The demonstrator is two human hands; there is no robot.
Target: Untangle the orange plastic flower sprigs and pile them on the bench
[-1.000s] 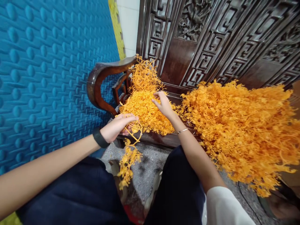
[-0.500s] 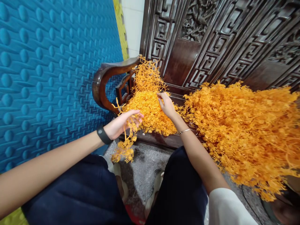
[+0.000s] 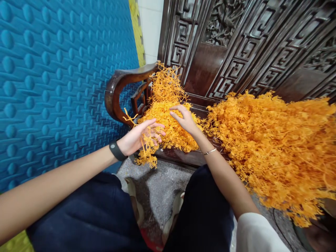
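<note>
L hand (image 3: 139, 136) palm up, fingers apart, orange sprig (image 3: 147, 155) draped across it, hanging past worktop (image 3: 181, 158) front edge at left end. R hand (image 3: 185, 120) fingers apart, just over small pile (image 3: 164, 112) by armrest (image 3: 115, 87). Vs 0.5 s ago: sprig higher, R fingertips lifted off pile. Big pile (image 3: 275, 140) toward right end.

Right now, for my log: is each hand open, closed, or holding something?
Left hand: open, palm up, orange sprig draped over it.
Right hand: open at the small orange pile, gripping nothing.

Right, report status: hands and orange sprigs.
Left hand open, orange sprig draped across fingers. Right hand open, at small pile. Large pile further right, untouched.
</note>
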